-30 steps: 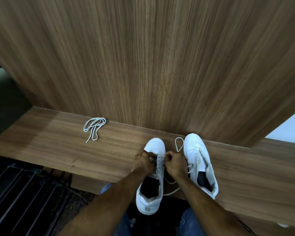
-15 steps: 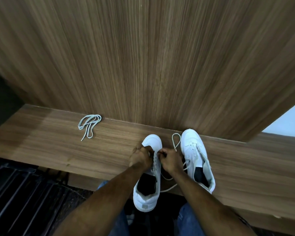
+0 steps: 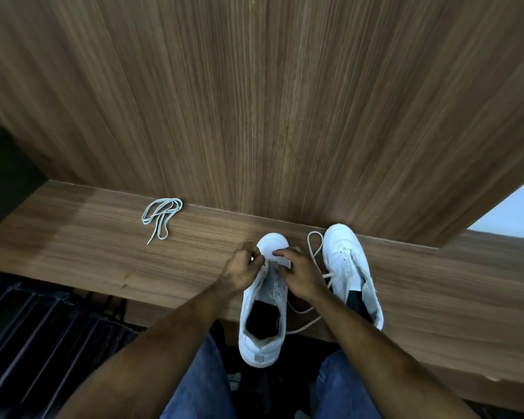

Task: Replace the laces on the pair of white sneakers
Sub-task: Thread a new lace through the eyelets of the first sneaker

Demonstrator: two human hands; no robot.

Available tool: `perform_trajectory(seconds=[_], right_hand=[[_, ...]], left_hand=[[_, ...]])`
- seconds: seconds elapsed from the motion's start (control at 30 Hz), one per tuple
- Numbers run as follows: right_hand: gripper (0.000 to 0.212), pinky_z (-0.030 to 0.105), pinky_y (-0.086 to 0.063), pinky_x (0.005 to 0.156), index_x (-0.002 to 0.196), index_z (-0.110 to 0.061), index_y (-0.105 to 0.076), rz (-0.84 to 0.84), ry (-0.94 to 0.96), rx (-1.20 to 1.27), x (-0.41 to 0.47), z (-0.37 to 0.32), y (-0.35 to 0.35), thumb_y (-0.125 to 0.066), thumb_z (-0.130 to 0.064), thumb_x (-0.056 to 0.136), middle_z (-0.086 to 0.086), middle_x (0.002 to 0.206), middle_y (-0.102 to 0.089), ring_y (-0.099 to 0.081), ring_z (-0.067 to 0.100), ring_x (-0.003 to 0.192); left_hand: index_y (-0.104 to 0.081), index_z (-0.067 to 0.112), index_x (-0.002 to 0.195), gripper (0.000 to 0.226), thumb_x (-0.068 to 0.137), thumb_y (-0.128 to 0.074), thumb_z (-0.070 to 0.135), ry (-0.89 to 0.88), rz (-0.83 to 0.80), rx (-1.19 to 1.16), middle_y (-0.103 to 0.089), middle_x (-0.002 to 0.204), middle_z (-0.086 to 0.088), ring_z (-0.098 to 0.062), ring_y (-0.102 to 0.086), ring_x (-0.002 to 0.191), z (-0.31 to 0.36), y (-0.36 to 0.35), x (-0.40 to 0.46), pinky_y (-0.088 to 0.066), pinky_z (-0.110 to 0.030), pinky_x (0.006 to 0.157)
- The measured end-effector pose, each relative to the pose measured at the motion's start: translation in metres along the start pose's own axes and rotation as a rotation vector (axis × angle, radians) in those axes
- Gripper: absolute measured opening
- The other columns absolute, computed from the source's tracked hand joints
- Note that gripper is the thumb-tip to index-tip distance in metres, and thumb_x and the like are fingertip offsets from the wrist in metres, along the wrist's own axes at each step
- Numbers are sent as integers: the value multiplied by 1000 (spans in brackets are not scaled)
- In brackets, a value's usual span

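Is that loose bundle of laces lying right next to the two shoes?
No, the bundled lace lies by itself far to the left on the shelf, well apart from the shoes and both hands.

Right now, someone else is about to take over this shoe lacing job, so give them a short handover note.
Left hand and right hand: both pinching at the front eyelets of the left sneaker, which shows no lace along its eyelets.
Right sneaker: beside it on the wooden ledge, loosely laced, its cream lace trailing between the shoes.
Spare lace: bundled farther left by the wall panel.
Done: left sneaker's upper eyelets are bare.
Left: thread it, then the right sneaker.
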State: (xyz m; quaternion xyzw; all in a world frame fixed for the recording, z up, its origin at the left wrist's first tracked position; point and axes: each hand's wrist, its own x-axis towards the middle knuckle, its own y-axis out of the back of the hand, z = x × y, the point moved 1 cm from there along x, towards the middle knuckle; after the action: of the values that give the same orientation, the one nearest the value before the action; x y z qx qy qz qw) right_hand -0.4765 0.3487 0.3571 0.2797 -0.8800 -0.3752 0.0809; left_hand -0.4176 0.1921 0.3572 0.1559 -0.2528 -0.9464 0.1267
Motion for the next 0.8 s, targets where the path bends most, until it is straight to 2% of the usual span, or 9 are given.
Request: perform_trajectory(seconds=[0.13,0.23,0.27,0.37,0.4,0.47,0.5,0.7,0.8], right_hand=[[21,34,-46,89,108,-15,-69,-69,18,-66,7,-13,-2,-59,-14,89,4,117,-58,-60,23,107],[15,37,-49,81,99,-19,-69,-82,-22,-190,9,-15,-2,-57,-18,89,1,115,-55,-60,24,104],[16,36,-49,79,100,-19,-68,-92,-32,-236,8,-16,-2,-55,-19,89,1,117,-54,-59,24,105],[20,35,-49,78,102,-18,-68,-85,-59,-296,7,-18,-1,-53,-21,89,2,119,-54,-59,25,105],[20,35,-50,78,101,-18,-69,-73,-61,-303,7,-19,-1,-53,-21,89,2,119,-55,-60,25,105],[21,35,-51,77,100,-20,-70,-64,-66,-312,7,-21,-2,-53,-23,88,1,118,-56,-60,26,105],[20,35,-51,76,99,-20,-71,-66,-74,-315,7,-21,-2,-54,-24,88,1,117,-56,-61,26,104],[21,33,-44,69,97,-16,-69,-65,-105,-407,9,-26,-5,-56,-28,88,5,121,-52,-62,31,102],[25,37,-47,73,103,-14,-69,-73,-125,-463,9,-29,-8,-57,-30,88,6,124,-49,-61,33,104]], left_hand=[[-47,23,70,12,80,-52,29,-2,0,-8,-63,83,-10,-26,-61,77,7,0,-3,-52,-49,74],[-52,19,70,19,85,-61,11,-26,28,24,-57,78,-2,-18,-56,72,7,-3,-5,-48,-34,67],[-57,17,80,10,83,-65,12,-31,24,47,-58,88,-3,-17,-57,79,5,-5,-7,-47,-29,71],[-58,6,115,43,76,-74,12,-13,-41,93,-55,110,-8,-21,-59,93,-2,-8,-8,-50,-28,82],[-62,5,111,38,76,-73,13,0,-52,128,-57,104,-6,-20,-61,89,0,-8,-8,-50,-28,79],[-66,5,84,14,80,-65,19,-3,-62,235,-64,83,-6,-19,-62,78,4,-6,-8,-50,-32,71],[-65,5,78,17,82,-60,21,-1,-55,265,-66,81,-7,-20,-63,79,5,-5,-6,-50,-34,70],[-72,7,87,19,88,-56,17,11,-61,188,-72,92,-11,-23,-66,90,-5,-6,2,-52,-36,80],[-72,5,83,19,90,-59,17,24,-55,122,-72,88,-13,-22,-65,81,-12,-7,6,-52,-39,77]])
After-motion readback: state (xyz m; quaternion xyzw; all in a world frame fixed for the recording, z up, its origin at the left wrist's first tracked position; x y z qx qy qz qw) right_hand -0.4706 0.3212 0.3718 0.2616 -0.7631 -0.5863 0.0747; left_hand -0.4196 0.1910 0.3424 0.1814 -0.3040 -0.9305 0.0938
